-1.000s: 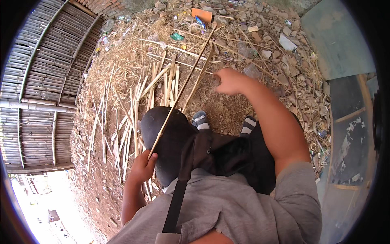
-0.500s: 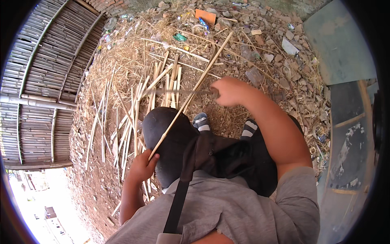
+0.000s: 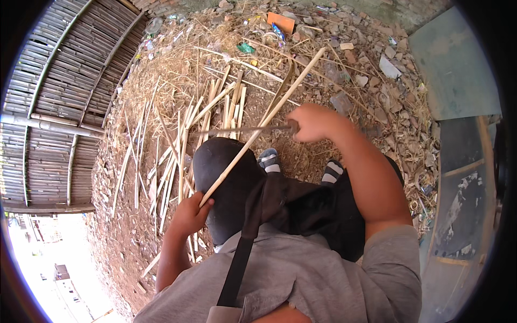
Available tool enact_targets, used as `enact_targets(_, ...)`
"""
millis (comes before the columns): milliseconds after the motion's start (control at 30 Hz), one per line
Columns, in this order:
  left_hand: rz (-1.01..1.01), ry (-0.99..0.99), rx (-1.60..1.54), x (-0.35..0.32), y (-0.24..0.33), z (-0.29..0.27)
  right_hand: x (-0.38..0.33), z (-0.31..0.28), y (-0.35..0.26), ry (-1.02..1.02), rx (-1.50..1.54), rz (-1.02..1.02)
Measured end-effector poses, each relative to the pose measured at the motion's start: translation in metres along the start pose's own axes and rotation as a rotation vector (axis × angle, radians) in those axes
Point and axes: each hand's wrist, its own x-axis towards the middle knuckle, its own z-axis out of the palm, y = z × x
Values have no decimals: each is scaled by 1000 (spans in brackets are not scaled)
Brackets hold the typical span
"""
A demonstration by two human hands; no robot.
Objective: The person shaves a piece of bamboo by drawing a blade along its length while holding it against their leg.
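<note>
My left hand (image 3: 189, 213) is closed around the lower end of a long pale bamboo strip (image 3: 237, 157), which slants up and away to the right across my dark-clothed left knee (image 3: 218, 159). My right hand (image 3: 316, 123) grips the handle of a long, thin, dark-bladed knife (image 3: 231, 131). Its blade points left and crosses the strip, a little blurred by motion. Whether the edge bites into the bamboo I cannot tell. A darker, thin curved sliver (image 3: 281, 92) runs beside the strip's far part.
Many split bamboo strips (image 3: 171, 177) lie on the dirt at the left. Straw, rubble and litter (image 3: 371, 86) cover the ground ahead and right. A bamboo-slat wall (image 3: 54, 102) stands left, and grey panels (image 3: 455, 70) lean at the right. My sandalled feet (image 3: 269, 160) are below the knife.
The knife's blade shows more clearly across the strip, and a curved sliver now stands farther off the strip's far part. Both hands keep their grips; the whole view has shifted slightly.
</note>
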Motion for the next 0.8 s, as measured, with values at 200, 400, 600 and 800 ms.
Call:
enact_targets(200,1,18,2,-4,9,-3,3,-13,34,185,131,236)
enact_targets(400,46,25,26,0,-1,2,2,9,-8,21,-84,-29)
enact_targets(600,32,87,83,-6,11,3,2,-4,41,272,179,238)
enact_targets(800,67,77,100,-4,5,2,4,0,-5,5,-41,97)
